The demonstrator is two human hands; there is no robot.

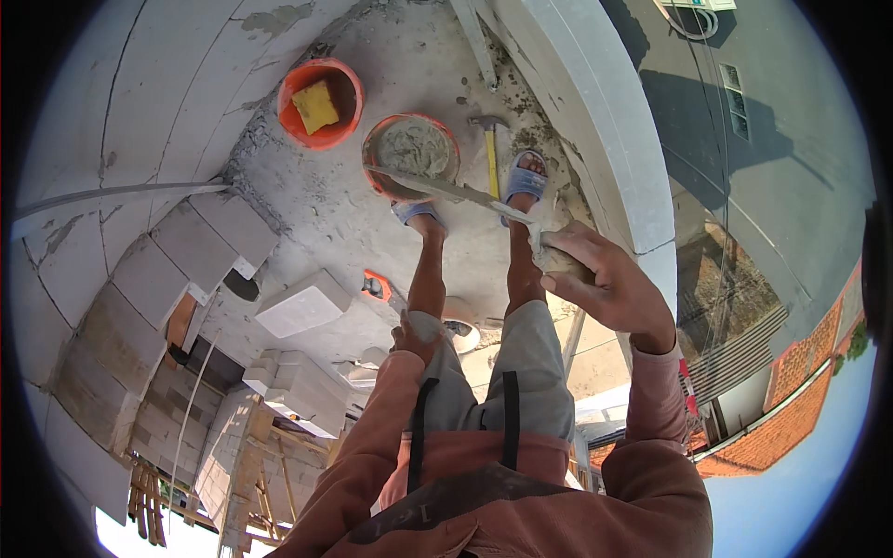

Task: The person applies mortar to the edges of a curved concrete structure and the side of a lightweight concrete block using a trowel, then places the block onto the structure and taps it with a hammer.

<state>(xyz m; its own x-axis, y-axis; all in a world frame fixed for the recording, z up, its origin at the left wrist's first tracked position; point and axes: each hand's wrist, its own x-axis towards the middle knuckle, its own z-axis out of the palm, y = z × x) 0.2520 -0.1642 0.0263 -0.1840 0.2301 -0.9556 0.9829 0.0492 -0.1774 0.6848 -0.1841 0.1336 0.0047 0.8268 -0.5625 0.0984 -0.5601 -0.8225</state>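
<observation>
My right hand point(609, 284) is closed on the end of a trowel point(456, 191), a long, thin, mortar-smeared tool that shows nearly edge-on. Its grip is mostly hidden by my fingers, and a lump of wet mortar clings close to them. In view, the far tip overlaps an orange-rimmed bucket point(452, 139) of grey mortar point(414, 149); whether it touches the bucket I cannot tell. My left hand point(414, 338) rests on my left knee, holding nothing, its fingers partly in view and loosely spread.
An orange bucket point(351, 79) with a yellow sponge point(315, 106) stands beyond. A yellow-handled hammer point(492, 158) lies beside my right foot. An orange-handled saw point(377, 285) and pale block point(304, 303) lie left. Block walls point(139, 84) rise left; a low wall point(605, 102) curves along the right.
</observation>
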